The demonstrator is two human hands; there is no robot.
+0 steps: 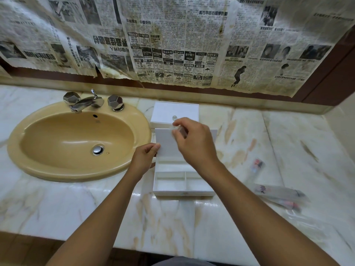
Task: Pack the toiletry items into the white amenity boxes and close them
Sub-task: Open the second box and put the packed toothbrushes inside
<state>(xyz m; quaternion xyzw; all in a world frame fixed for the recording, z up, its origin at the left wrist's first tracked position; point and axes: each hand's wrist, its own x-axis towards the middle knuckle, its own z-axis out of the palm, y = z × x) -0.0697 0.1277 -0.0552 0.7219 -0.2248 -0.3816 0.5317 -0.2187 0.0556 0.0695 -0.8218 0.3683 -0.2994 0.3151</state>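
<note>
Marble table [249, 131] beside a tan sink [76, 143] with chrome faucet [86, 102]. Open white amenity box [182, 181] at centre, compartments bare; left hand [143, 157] pinches its raised lid [166, 143] at the edge, right hand [192, 143] grips the lid's knob. Second amenity box [174, 112], closed, just behind. Wrapped toiletry packets [278, 192] lie right, blurred. Newspaper [172, 35] covers the wall.

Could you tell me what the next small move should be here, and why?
Probably swing the lid fully back and let it go. The near box shows bare compartments, the left hand and right hand both hold the raised lid, and the wrapped toiletry packets lie unpacked on the counter to the right.
</note>
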